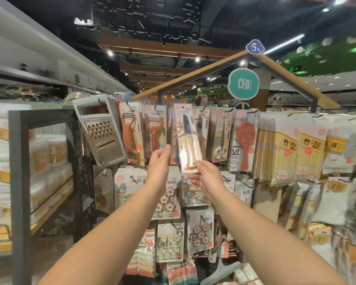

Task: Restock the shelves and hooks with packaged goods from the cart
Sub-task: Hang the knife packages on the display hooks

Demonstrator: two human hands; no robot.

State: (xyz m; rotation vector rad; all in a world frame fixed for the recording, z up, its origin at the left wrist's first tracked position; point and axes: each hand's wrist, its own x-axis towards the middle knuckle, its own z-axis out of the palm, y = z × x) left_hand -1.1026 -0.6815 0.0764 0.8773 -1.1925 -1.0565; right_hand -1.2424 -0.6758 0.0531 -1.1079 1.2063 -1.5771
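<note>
Both forearms reach up toward the hook display. My right hand (206, 175) pinches the bottom edge of the packaged knife (187, 138); my left hand (159, 161), fingers straight, sits just left of it, beside the peeler packs (154, 132).

Hidden and blurred parts

The right hand (206, 177) covers the knife package (188, 138) bottom; goods at the right edge (353, 233) are blurred, unreadable.

Hook rack (195, 74) w/ hung grater (104, 140), peelers (154, 132), spoon pkg (245, 140).
</note>
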